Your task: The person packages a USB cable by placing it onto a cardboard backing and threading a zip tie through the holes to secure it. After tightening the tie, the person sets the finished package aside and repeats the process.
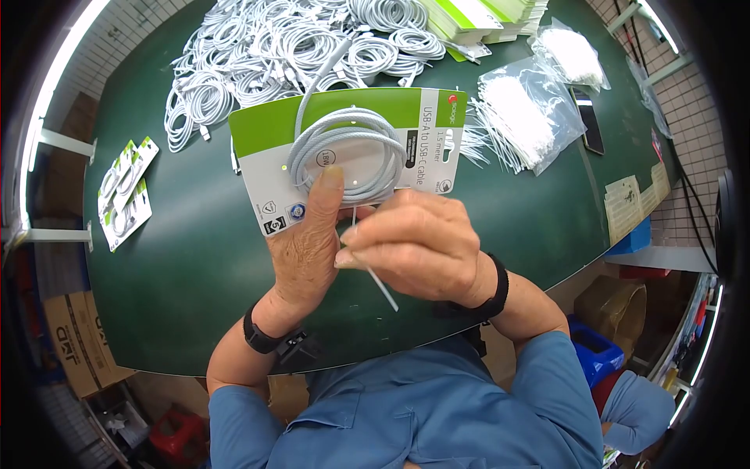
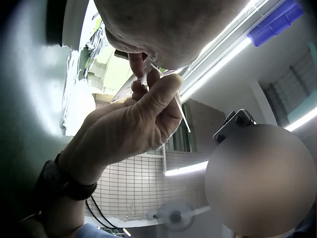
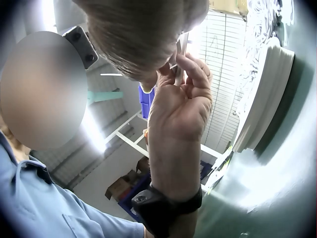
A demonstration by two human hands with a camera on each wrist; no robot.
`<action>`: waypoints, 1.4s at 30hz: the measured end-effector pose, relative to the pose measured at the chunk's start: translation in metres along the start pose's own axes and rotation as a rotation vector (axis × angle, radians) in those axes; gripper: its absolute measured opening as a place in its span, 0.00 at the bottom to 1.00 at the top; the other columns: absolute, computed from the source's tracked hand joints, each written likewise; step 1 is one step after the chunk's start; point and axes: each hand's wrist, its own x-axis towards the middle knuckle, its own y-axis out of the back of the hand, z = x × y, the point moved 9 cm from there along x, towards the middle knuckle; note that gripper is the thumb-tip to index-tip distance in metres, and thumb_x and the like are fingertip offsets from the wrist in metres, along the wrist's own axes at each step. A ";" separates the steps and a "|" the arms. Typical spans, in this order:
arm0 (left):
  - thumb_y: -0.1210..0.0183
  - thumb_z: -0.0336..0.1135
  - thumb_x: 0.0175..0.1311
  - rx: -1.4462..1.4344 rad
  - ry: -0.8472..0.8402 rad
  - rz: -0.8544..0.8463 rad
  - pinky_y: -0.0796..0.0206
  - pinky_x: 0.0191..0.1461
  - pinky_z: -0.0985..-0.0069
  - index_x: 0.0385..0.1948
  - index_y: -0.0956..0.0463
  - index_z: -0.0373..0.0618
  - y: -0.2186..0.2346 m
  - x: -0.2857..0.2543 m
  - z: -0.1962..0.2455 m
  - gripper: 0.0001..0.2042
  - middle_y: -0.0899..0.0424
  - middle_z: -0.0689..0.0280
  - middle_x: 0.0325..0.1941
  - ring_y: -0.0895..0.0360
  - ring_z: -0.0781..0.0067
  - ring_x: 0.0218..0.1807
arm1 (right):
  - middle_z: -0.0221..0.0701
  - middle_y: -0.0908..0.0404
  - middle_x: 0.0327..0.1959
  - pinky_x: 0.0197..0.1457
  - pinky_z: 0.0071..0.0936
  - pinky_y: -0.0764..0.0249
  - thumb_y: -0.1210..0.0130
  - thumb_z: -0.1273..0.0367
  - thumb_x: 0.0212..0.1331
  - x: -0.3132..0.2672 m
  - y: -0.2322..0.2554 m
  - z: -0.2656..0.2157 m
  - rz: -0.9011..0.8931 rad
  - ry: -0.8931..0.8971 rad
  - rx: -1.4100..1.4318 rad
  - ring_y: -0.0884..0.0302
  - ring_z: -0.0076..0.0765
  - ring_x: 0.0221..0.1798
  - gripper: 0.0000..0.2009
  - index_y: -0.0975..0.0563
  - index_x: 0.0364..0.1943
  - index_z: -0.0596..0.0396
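Note:
In the head view a green and white card [image 1: 266, 164] carries a coiled grey cable [image 1: 351, 148], one cable end sticking up past the card's top edge. The left hand [image 1: 306, 242] grips the card's lower edge, thumb over the coil. Just right of it, the right hand [image 1: 422, 246] pinches a thin white tie [image 1: 383, 289] that hangs below the card. In the left wrist view the right hand [image 2: 133, 119] holds the tie [image 2: 184, 116] near the card. The left hand [image 3: 178, 114] shows in the right wrist view, its fingers partly hidden by the right hand [image 3: 143, 34].
Many coiled cables [image 1: 289, 39] lie at the back of the green table [image 1: 195, 297]. Stacked cards [image 1: 469, 19], bags of white ties [image 1: 519, 113] and a phone [image 1: 587, 121] are at the right back. Several carded cables [image 1: 125, 191] lie at the left.

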 end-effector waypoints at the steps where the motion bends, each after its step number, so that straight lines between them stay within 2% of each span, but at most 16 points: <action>1: 0.36 0.34 0.73 -0.013 -0.049 -0.003 0.18 0.40 0.75 0.62 0.31 0.38 0.003 0.004 -0.002 0.21 0.20 0.60 0.56 0.17 0.74 0.49 | 0.33 0.13 0.39 0.40 0.30 0.13 0.25 0.79 0.47 0.001 0.000 0.002 -0.003 0.000 0.000 0.16 0.31 0.30 0.13 0.15 0.39 0.57; 3: 0.36 0.32 0.73 -0.031 -0.098 -0.003 0.16 0.39 0.74 0.63 0.31 0.37 0.007 0.004 -0.005 0.21 0.20 0.60 0.58 0.17 0.72 0.51 | 0.34 0.12 0.35 0.36 0.28 0.15 0.25 0.79 0.49 0.003 0.006 0.010 0.050 -0.045 -0.017 0.15 0.33 0.29 0.14 0.17 0.39 0.57; 5: 0.36 0.31 0.72 -0.001 -0.120 0.006 0.17 0.37 0.75 0.61 0.29 0.36 0.003 0.001 -0.005 0.20 0.18 0.59 0.55 0.16 0.73 0.48 | 0.35 0.12 0.33 0.34 0.27 0.16 0.25 0.79 0.49 0.004 0.007 0.013 0.071 -0.067 -0.026 0.14 0.34 0.28 0.14 0.18 0.40 0.57; 7: 0.36 0.31 0.72 0.009 -0.130 0.016 0.18 0.36 0.76 0.60 0.29 0.36 0.002 0.000 -0.004 0.19 0.17 0.59 0.54 0.16 0.73 0.47 | 0.36 0.12 0.31 0.31 0.27 0.18 0.26 0.79 0.50 -0.002 0.014 0.026 0.214 -0.195 0.069 0.13 0.35 0.28 0.14 0.19 0.39 0.57; 8: 0.36 0.31 0.72 -0.027 -0.067 -0.035 0.18 0.35 0.76 0.59 0.28 0.35 -0.003 -0.001 -0.006 0.18 0.17 0.59 0.53 0.15 0.73 0.45 | 0.36 0.12 0.29 0.29 0.26 0.19 0.26 0.79 0.51 -0.006 0.018 0.033 0.283 -0.260 0.115 0.13 0.36 0.27 0.14 0.20 0.39 0.57; 10: 0.37 0.30 0.72 -0.106 0.053 -0.139 0.18 0.34 0.76 0.57 0.25 0.34 -0.013 -0.002 -0.013 0.16 0.15 0.59 0.49 0.15 0.73 0.42 | 0.36 0.12 0.30 0.29 0.26 0.20 0.26 0.79 0.52 -0.005 0.020 0.032 0.231 -0.235 0.038 0.13 0.36 0.27 0.14 0.19 0.39 0.57; 14: 0.37 0.30 0.73 -0.103 -0.023 -0.101 0.17 0.33 0.76 0.53 0.23 0.33 -0.013 0.001 -0.009 0.13 0.13 0.58 0.45 0.14 0.72 0.39 | 0.35 0.13 0.31 0.29 0.28 0.22 0.26 0.79 0.52 0.004 0.020 0.027 0.112 -0.125 -0.156 0.16 0.35 0.28 0.14 0.18 0.41 0.58; 20: 0.37 0.30 0.73 -0.125 -0.056 -0.069 0.16 0.34 0.76 0.55 0.24 0.33 -0.012 0.003 -0.001 0.14 0.14 0.58 0.47 0.14 0.72 0.40 | 0.30 0.15 0.36 0.33 0.29 0.27 0.27 0.81 0.46 0.017 0.015 0.006 0.030 0.058 -0.412 0.23 0.34 0.33 0.19 0.14 0.45 0.56; 25: 0.36 0.31 0.72 -0.155 -0.017 -0.073 0.17 0.35 0.76 0.56 0.25 0.35 -0.011 0.002 -0.005 0.16 0.15 0.60 0.48 0.14 0.73 0.41 | 0.29 0.15 0.40 0.35 0.28 0.27 0.26 0.80 0.41 0.012 0.013 0.006 -0.049 0.078 -0.408 0.24 0.33 0.36 0.21 0.13 0.45 0.53; 32: 0.35 0.32 0.71 -0.145 -0.033 -0.044 0.18 0.35 0.77 0.56 0.24 0.36 -0.006 0.002 -0.010 0.17 0.16 0.61 0.49 0.15 0.75 0.44 | 0.28 0.14 0.44 0.36 0.27 0.25 0.24 0.77 0.38 0.011 0.012 -0.003 -0.100 0.068 -0.363 0.20 0.33 0.39 0.22 0.12 0.44 0.49; 35: 0.34 0.32 0.70 -0.130 -0.062 -0.042 0.18 0.35 0.78 0.56 0.24 0.36 -0.004 0.004 -0.008 0.17 0.16 0.62 0.50 0.15 0.76 0.44 | 0.28 0.14 0.46 0.38 0.28 0.25 0.28 0.75 0.40 0.008 0.011 -0.004 -0.095 0.123 -0.360 0.18 0.33 0.40 0.21 0.12 0.44 0.50; 37: 0.34 0.32 0.70 -0.155 -0.022 -0.049 0.18 0.36 0.77 0.55 0.24 0.36 -0.007 0.001 -0.007 0.17 0.16 0.62 0.50 0.16 0.76 0.44 | 0.28 0.14 0.46 0.38 0.28 0.25 0.30 0.74 0.41 0.007 0.012 -0.006 -0.092 0.150 -0.357 0.18 0.33 0.41 0.20 0.13 0.44 0.51; 39: 0.34 0.33 0.70 -0.167 -0.003 -0.052 0.18 0.37 0.77 0.55 0.24 0.35 -0.008 0.001 -0.007 0.17 0.16 0.62 0.50 0.16 0.77 0.45 | 0.29 0.13 0.47 0.39 0.28 0.26 0.29 0.74 0.41 0.006 0.015 -0.006 -0.096 0.115 -0.346 0.17 0.33 0.41 0.19 0.12 0.43 0.51; 42: 0.35 0.29 0.71 -0.170 -0.003 -0.087 0.17 0.40 0.75 0.57 0.23 0.40 -0.009 0.000 -0.007 0.16 0.17 0.61 0.52 0.16 0.73 0.46 | 0.29 0.12 0.47 0.40 0.28 0.27 0.29 0.74 0.41 0.005 0.016 -0.005 -0.087 0.084 -0.338 0.17 0.33 0.40 0.18 0.12 0.43 0.51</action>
